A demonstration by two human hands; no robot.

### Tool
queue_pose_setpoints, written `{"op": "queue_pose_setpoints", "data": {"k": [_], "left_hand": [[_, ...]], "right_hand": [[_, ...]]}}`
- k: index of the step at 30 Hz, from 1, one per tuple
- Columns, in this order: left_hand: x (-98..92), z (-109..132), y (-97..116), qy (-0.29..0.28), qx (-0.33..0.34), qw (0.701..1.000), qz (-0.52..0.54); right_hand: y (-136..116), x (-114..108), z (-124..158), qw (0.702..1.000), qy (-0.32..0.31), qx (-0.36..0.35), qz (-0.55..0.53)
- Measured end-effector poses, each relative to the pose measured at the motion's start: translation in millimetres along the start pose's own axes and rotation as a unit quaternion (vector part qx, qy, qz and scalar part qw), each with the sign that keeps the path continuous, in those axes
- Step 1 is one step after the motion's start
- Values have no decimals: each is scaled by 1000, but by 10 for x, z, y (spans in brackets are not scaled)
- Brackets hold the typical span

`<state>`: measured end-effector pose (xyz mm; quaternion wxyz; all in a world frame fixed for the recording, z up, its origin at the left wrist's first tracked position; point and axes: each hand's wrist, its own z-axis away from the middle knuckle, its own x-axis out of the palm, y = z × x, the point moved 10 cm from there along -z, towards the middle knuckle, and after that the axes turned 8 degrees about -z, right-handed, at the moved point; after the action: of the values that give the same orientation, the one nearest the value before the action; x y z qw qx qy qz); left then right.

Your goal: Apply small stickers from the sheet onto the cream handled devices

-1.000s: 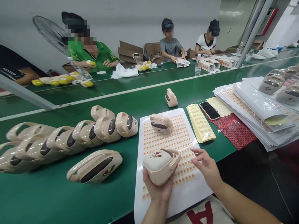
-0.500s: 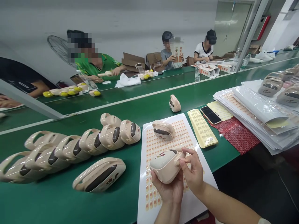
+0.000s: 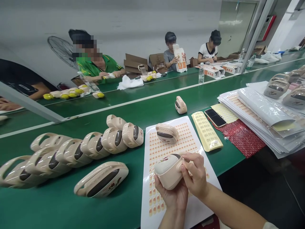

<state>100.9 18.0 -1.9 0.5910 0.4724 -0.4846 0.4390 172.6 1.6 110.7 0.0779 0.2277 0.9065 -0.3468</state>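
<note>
The left hand [image 3: 172, 195] cups a beige shell [image 3: 168, 170] from below, fingers curled up around its near side and clasping it. The right hand [image 3: 195, 178] meets the shell at 3 o'clock, thumb and fingertips pinched tight against its handle end. The shell is held in the air, tilted, a red flower print on top (the dark window faces away), just above the lower half of the white sticker sheet [image 3: 146, 149].

At 12 o'clock from the shell, a second shell [image 3: 166, 133] rests on the sheet's upper part. Further toward 12, a small shell [image 3: 180, 105] stands alone on the green belt [image 3: 59, 203]. At 9 o'clock a lone shell [image 3: 101, 179] lies on its side on the belt, and at 10 o'clock a row [image 3: 95, 146] of shells leans one on another. At 2 o'clock a yellow strip [image 3: 206, 131] lies just beside the sheet, with a phone [image 3: 215, 117] beyond it and a paper stack [image 3: 259, 114] near 3
</note>
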Motion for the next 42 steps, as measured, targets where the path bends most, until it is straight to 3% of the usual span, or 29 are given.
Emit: {"op": "queue_pose_setpoints", "data": {"k": [5, 8, 11, 16, 19, 22, 24, 26, 32, 35, 38, 40, 42], "left_hand": [[33, 24, -30, -36, -20, 999, 8], [144, 25, -58, -73, -22, 997, -5], [193, 16, -76, -83, -16, 996, -11], [101, 26, -129, -83, -40, 996, 4], [4, 46, -41, -80, -26, 996, -12], [-54, 62, 79, -78, -19, 997, -17], [-72, 63, 155, -77, -13, 997, -14], [-64, 60, 202, -80, -6, 997, -17], [77, 76, 177, -120, 18, 991, -50], [70, 91, 155, -120, 16, 990, -77], [-2, 103, 218, -81, 25, 980, -179], [-3, 116, 325, -56, 45, 956, -285], [70, 131, 447, -58, 71, 919, -385]], "right_hand": [[1, 61, 9, 997, -48, -42, 32], [220, 95, 42, 996, -48, 73, -34], [432, 204, 153, 966, -45, 212, -142], [646, 204, 245, 931, 6, 288, -222], [867, 63, 348, 917, -7, 331, -225], [922, -139, 500, 938, -112, 297, -137], [862, -216, 660, 946, -205, 239, -70], [772, -270, 814, 951, -257, 173, -21], [641, -249, 1026, 964, -245, 63, 83], [608, -261, 962, 968, -232, 61, 68], [711, -354, 720, 961, -216, 171, -28], [773, -452, 470, 945, -172, 260, -102], [696, -467, 177, 931, -145, 287, -174]]}}
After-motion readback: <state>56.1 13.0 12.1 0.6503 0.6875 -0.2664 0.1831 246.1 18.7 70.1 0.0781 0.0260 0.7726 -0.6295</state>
